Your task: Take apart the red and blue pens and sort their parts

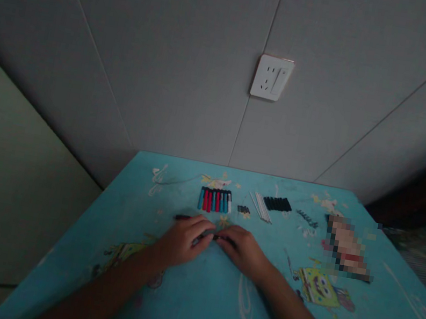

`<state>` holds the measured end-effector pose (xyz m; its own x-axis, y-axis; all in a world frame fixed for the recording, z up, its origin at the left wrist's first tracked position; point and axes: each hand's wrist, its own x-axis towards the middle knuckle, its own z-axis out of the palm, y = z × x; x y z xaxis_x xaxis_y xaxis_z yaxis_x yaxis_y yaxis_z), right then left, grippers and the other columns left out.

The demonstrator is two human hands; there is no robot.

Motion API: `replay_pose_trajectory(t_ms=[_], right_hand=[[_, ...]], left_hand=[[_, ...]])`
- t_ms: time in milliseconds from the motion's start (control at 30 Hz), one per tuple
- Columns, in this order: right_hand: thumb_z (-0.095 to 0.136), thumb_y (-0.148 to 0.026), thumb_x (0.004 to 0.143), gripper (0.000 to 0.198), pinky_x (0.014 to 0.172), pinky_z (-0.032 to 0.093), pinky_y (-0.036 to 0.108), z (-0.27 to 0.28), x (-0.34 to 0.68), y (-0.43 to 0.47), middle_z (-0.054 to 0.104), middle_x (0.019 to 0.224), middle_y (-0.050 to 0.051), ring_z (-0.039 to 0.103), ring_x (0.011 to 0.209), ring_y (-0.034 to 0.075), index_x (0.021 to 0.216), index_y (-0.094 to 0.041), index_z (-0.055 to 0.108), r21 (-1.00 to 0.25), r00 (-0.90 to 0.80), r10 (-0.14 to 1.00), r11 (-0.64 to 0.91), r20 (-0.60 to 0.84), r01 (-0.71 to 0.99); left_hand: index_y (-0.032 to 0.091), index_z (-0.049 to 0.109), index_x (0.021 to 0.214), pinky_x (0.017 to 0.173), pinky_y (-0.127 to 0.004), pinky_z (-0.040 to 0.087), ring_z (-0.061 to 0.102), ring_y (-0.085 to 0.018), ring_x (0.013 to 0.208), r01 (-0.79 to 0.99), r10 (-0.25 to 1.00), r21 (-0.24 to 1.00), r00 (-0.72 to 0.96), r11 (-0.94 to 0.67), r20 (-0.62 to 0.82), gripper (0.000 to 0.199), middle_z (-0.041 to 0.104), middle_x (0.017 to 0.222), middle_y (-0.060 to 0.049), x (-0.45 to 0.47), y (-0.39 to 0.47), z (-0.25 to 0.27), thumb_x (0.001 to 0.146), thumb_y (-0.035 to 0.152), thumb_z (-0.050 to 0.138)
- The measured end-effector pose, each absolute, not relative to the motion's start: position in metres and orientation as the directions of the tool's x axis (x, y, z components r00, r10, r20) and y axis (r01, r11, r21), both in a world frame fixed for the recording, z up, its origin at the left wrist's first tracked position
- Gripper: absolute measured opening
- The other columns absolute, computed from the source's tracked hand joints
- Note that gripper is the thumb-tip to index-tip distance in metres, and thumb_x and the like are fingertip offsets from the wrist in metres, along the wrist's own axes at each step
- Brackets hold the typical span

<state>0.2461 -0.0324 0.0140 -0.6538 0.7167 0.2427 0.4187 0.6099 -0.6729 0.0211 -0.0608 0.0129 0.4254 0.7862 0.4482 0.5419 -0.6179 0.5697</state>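
Observation:
My left hand (183, 239) and my right hand (243, 246) meet low over the table, both with fingers pinched. Between their fingertips is a slim dark pen part (216, 237), mostly covered by the fingers; whether it is one piece or two I cannot tell. Another dark stick-like piece (182, 217) pokes out beyond the knuckles of my left hand. Just past the hands lies a row of blue, red and white pen barrels (214, 201) with dark ends. Beside it are small dark pieces (244, 209), thin white sticks like refills (261, 207) and black tube-like parts (278, 203).
More small dark parts (307, 219) are scattered to the right, near a flat pixelated item (347, 247). Everything lies on a turquoise cartoon-printed table (103, 228). A grey wall with a white socket (272, 78) rises behind its far edge.

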Motion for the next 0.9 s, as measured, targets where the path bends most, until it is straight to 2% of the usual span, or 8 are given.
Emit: replay_pose_trajectory(t_ms=[200, 300, 367, 467, 600, 700, 900], right_hand=[[0.053, -0.032, 0.096, 0.022, 0.082, 0.051, 0.031, 0.016, 0.246, -0.032, 0.071, 0.096, 0.006, 0.065, 0.087, 0.018, 0.106, -0.021, 0.07, -0.721, -0.602, 0.762, 0.554, 0.239, 0.415], [0.052, -0.031, 0.096, 0.022, 0.084, 0.051, 0.032, 0.017, 0.249, -0.03, 0.071, 0.098, 0.006, 0.065, 0.089, 0.018, 0.104, -0.022, 0.07, -0.718, -0.562, 0.79, 0.536, 0.243, 0.444], [0.052, -0.031, 0.096, 0.022, 0.083, 0.051, 0.032, 0.017, 0.253, -0.027, 0.071, 0.098, 0.006, 0.065, 0.089, 0.019, 0.104, -0.022, 0.07, -0.699, -0.525, 0.815, 0.525, 0.248, 0.485], [0.051, -0.031, 0.095, 0.022, 0.082, 0.051, 0.034, 0.016, 0.261, -0.021, 0.071, 0.096, 0.006, 0.066, 0.088, 0.021, 0.106, -0.022, 0.069, -0.658, -0.47, 0.844, 0.509, 0.257, 0.555], [0.051, -0.031, 0.094, 0.024, 0.082, 0.05, 0.035, 0.015, 0.274, -0.012, 0.071, 0.099, 0.006, 0.066, 0.09, 0.021, 0.105, -0.021, 0.07, -0.628, -0.419, 0.871, 0.48, 0.258, 0.612], [0.05, -0.03, 0.094, 0.024, 0.083, 0.05, 0.034, 0.015, 0.28, -0.009, 0.071, 0.1, 0.006, 0.066, 0.09, 0.021, 0.106, -0.021, 0.069, -0.621, -0.413, 0.874, 0.475, 0.255, 0.623], [0.051, -0.029, 0.092, 0.025, 0.084, 0.05, 0.036, 0.015, 0.28, -0.008, 0.072, 0.099, 0.007, 0.066, 0.089, 0.021, 0.107, -0.02, 0.069, -0.628, -0.421, 0.87, 0.482, 0.258, 0.612]], left_hand=[[0.019, 0.058, 0.116, 0.087, -0.033, 0.052, 0.063, -0.018, 0.094, 0.472, 0.817, 0.673, 0.242, -0.57, 0.522, 0.024, 0.066, 0.104, -0.008, 0.014, -0.062, 0.022, 0.096, 0.022, 0.044], [0.019, 0.058, 0.114, 0.087, -0.034, 0.051, 0.062, -0.019, 0.097, 0.536, 0.81, 0.645, 0.136, -0.545, 0.571, 0.024, 0.065, 0.103, -0.008, 0.004, -0.054, 0.024, 0.097, 0.022, 0.042], [0.019, 0.059, 0.112, 0.09, -0.036, 0.049, 0.06, -0.02, 0.099, 0.641, 0.807, 0.579, 0.111, -0.504, 0.58, 0.021, 0.065, 0.103, -0.008, -0.005, -0.046, 0.023, 0.096, 0.023, 0.045], [0.02, 0.063, 0.101, 0.089, -0.04, 0.048, 0.059, -0.022, 0.097, 0.773, 0.821, 0.423, 0.213, -0.474, 0.53, 0.015, 0.064, 0.098, -0.007, -0.016, -0.034, 0.017, 0.092, 0.028, 0.055], [0.02, 0.065, 0.09, 0.081, -0.038, 0.047, 0.058, -0.022, 0.09, 0.815, 0.829, 0.282, 0.368, -0.506, 0.422, 0.018, 0.063, 0.092, -0.006, -0.019, -0.03, 0.008, 0.086, 0.037, 0.066], [0.02, 0.065, 0.089, 0.081, -0.036, 0.047, 0.058, -0.02, 0.09, 0.814, 0.827, 0.26, 0.403, -0.52, 0.393, 0.016, 0.062, 0.092, -0.005, -0.014, -0.032, 0.004, 0.089, 0.035, 0.063], [0.019, 0.06, 0.094, 0.081, -0.034, 0.048, 0.057, -0.019, 0.09, 0.798, 0.84, 0.335, 0.354, -0.5, 0.411, 0.013, 0.061, 0.094, -0.005, -0.009, -0.034, 0.007, 0.095, 0.031, 0.055]])
